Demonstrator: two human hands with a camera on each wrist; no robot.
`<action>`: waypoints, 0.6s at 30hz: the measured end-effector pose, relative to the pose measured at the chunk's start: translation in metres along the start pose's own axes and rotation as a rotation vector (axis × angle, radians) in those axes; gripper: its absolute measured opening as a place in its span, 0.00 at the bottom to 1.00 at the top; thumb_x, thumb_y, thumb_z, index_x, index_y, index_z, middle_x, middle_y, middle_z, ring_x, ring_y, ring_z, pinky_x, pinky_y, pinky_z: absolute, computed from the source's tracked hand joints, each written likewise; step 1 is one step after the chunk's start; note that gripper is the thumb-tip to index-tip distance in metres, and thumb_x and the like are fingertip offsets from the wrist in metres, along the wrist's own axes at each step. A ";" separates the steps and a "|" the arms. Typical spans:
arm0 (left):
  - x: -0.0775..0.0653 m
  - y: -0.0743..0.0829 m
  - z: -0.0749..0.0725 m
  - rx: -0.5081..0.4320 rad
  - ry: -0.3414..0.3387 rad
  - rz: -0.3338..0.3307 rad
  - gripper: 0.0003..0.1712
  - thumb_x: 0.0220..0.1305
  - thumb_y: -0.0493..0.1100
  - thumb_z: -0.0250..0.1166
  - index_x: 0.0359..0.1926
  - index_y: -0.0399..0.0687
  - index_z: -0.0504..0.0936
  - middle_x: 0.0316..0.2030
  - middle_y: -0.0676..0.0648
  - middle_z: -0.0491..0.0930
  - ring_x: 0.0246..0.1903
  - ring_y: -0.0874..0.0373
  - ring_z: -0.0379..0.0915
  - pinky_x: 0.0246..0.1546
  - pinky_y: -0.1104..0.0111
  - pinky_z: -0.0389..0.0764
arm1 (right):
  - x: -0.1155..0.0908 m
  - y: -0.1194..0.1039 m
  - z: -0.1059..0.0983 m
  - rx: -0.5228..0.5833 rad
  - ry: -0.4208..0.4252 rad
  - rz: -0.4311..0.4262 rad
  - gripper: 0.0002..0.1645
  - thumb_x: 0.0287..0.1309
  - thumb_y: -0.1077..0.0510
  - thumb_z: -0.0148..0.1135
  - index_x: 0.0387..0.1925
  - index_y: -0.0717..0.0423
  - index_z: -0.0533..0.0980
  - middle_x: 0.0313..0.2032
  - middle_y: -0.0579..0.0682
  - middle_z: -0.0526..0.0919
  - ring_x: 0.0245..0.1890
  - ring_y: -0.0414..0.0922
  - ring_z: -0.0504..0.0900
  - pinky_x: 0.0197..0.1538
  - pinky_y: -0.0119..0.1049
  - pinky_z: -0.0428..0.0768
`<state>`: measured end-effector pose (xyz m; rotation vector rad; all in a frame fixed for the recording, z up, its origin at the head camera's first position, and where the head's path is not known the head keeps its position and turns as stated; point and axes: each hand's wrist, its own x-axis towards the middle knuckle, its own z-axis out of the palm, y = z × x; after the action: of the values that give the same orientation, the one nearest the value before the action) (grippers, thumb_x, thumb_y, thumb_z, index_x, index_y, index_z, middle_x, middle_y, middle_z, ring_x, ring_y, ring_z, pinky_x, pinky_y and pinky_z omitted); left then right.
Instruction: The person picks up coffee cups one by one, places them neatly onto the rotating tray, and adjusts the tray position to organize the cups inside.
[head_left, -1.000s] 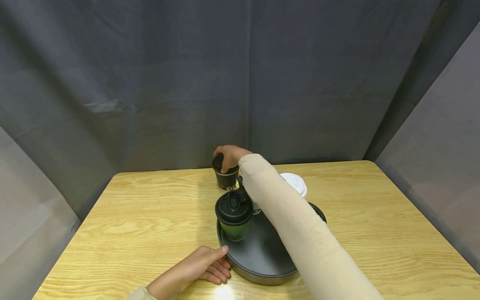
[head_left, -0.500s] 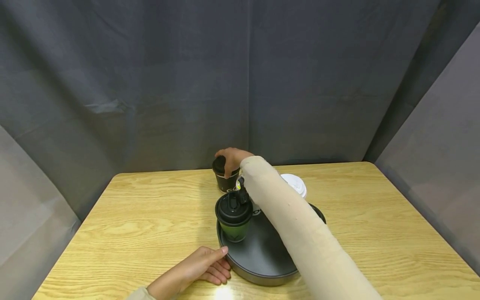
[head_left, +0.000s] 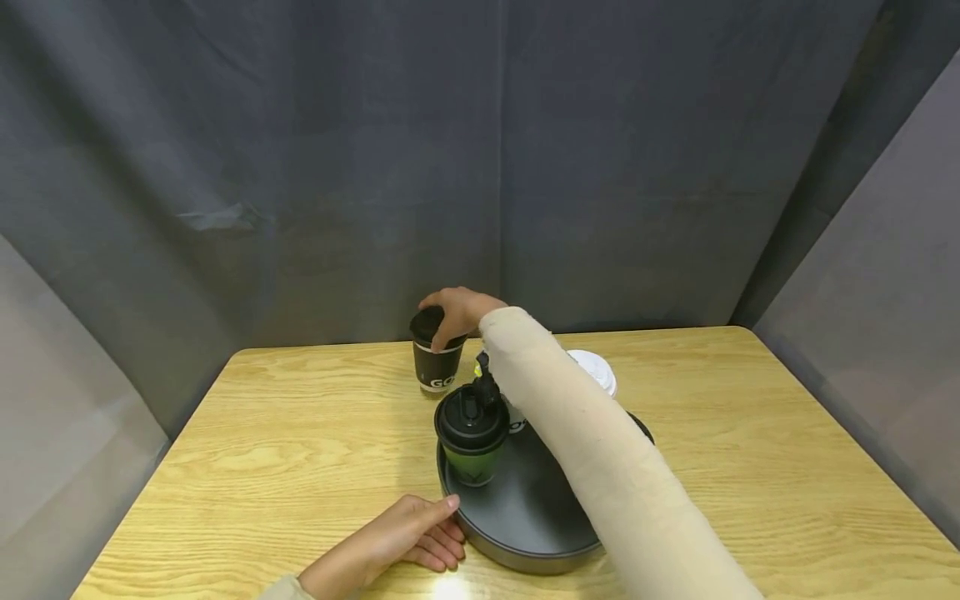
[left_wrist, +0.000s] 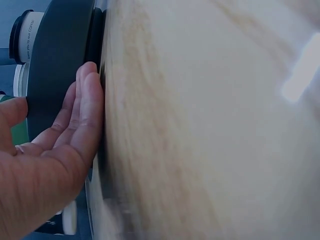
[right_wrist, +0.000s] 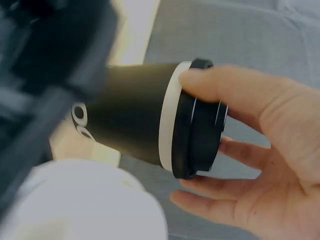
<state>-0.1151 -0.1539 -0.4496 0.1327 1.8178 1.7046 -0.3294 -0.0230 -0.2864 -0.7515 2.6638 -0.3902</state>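
My right hand [head_left: 463,312] grips a black paper coffee cup [head_left: 438,365] by its lid near the table's back edge. The right wrist view shows the thumb on the lid's edge and the fingers of my right hand [right_wrist: 270,150] around the far side of the cup [right_wrist: 135,110]. My left hand [head_left: 412,533] rests against a round dark pan [head_left: 525,517], thumb at the rim and fingers [left_wrist: 90,110] fairly straight along the outer wall. Inside the pan stands a green cup [head_left: 472,462] with a black lid, upright at the left.
A white-lidded cup [head_left: 596,371] stands at the back of the pan, partly hidden by my right sleeve [head_left: 592,442]. The wooden table [head_left: 300,433] extends to both sides. A grey curtain [head_left: 375,167] hangs behind its back edge.
The black cup has moved slightly left in my right hand, and more of its lower part now shows. My left hand stays against the pan.
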 end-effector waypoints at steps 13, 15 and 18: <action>0.003 0.002 -0.002 0.019 -0.006 0.013 0.35 0.70 0.61 0.50 0.39 0.29 0.80 0.28 0.45 0.83 0.27 0.60 0.81 0.31 0.71 0.84 | -0.057 -0.018 -0.073 -0.109 0.152 -0.198 0.47 0.52 0.49 0.69 0.72 0.43 0.58 0.66 0.51 0.65 0.59 0.48 0.69 0.55 0.41 0.73; 0.004 0.002 -0.003 0.023 -0.005 0.012 0.35 0.70 0.61 0.50 0.39 0.29 0.80 0.28 0.45 0.83 0.27 0.60 0.81 0.31 0.70 0.84 | -0.078 -0.021 -0.084 -0.148 0.177 -0.221 0.47 0.52 0.49 0.69 0.72 0.42 0.58 0.66 0.51 0.64 0.60 0.48 0.67 0.56 0.43 0.72; 0.004 0.002 -0.003 0.021 -0.009 0.007 0.34 0.70 0.61 0.50 0.39 0.29 0.80 0.29 0.45 0.83 0.27 0.60 0.81 0.31 0.71 0.84 | -0.114 -0.023 -0.096 -0.215 0.208 -0.241 0.47 0.52 0.47 0.68 0.72 0.39 0.58 0.67 0.51 0.61 0.63 0.50 0.64 0.60 0.47 0.70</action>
<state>-0.1207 -0.1545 -0.4494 0.1558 1.8316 1.6875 -0.2654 0.0362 -0.1632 -1.1636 2.8474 -0.2550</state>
